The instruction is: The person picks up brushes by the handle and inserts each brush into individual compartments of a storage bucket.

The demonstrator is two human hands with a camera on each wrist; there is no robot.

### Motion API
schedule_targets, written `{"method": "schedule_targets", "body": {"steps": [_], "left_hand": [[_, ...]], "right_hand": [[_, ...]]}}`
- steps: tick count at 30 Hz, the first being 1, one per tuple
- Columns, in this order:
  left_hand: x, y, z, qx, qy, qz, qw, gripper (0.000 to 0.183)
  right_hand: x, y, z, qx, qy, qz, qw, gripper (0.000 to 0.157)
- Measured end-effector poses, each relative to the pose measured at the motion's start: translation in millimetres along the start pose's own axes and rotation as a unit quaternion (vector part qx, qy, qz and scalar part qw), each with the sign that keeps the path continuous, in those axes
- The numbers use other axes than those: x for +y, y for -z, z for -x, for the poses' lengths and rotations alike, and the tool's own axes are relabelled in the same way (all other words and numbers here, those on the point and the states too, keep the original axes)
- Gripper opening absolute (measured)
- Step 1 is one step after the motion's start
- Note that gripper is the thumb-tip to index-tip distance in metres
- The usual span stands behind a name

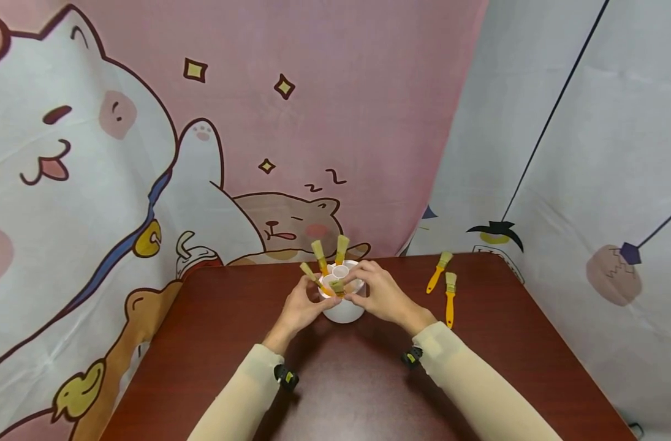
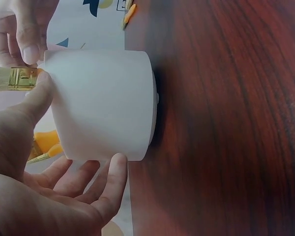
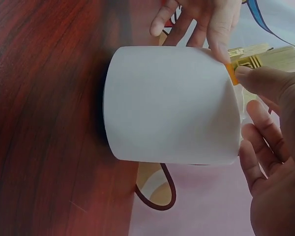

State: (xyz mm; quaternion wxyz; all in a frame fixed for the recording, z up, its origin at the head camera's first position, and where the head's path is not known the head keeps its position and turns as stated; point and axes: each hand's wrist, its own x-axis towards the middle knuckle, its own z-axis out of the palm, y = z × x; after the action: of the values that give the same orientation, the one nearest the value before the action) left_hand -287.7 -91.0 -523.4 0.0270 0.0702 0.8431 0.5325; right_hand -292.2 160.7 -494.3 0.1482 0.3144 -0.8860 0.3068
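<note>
A white round holder (image 1: 343, 313) with several compartments stands on the table, brushes rising from it. My left hand (image 1: 302, 306) holds it from the left, thumb at the front rim and fingers along its side. At that rim, my right hand (image 1: 382, 291) pinches a paintbrush (image 1: 337, 286) with a yellow-orange handle and pale bristles; most of its handle is hidden inside. Two more paintbrushes lean bristles-up at the back, one paintbrush (image 1: 319, 251) left of the other paintbrush (image 1: 342, 245). Another tilted paintbrush (image 1: 308, 271) rests beside my left fingers.
Two loose brushes lie on the dark red-brown table (image 1: 357, 380) to the right: one brush (image 1: 439, 273) near the back edge, another brush (image 1: 450, 300) closer in. A cartoon-printed cloth (image 1: 357, 110) hangs behind the table and along its sides.
</note>
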Motion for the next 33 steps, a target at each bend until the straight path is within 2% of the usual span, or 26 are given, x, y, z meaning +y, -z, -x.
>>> {"method": "schedule_targets", "body": {"steps": [10,24,33], "left_hand": [[0.0,0.5,0.5,-0.006,0.005,0.012,0.9999,0.088],[1.4,-0.2,-0.2,-0.002,0.014,0.014,0.9998,0.091],[0.5,-1.9,-1.3,-0.002,0.012,0.018,0.9998,0.091]], "right_hand": [[-1,15.5,9,0.013,0.010,-0.010,1.000,0.035],[6,34.4,30,0.025,-0.028,-0.013,0.999,0.033],[21,45.3,45,0.047,-0.051,0.000,0.998,0.029]]}}
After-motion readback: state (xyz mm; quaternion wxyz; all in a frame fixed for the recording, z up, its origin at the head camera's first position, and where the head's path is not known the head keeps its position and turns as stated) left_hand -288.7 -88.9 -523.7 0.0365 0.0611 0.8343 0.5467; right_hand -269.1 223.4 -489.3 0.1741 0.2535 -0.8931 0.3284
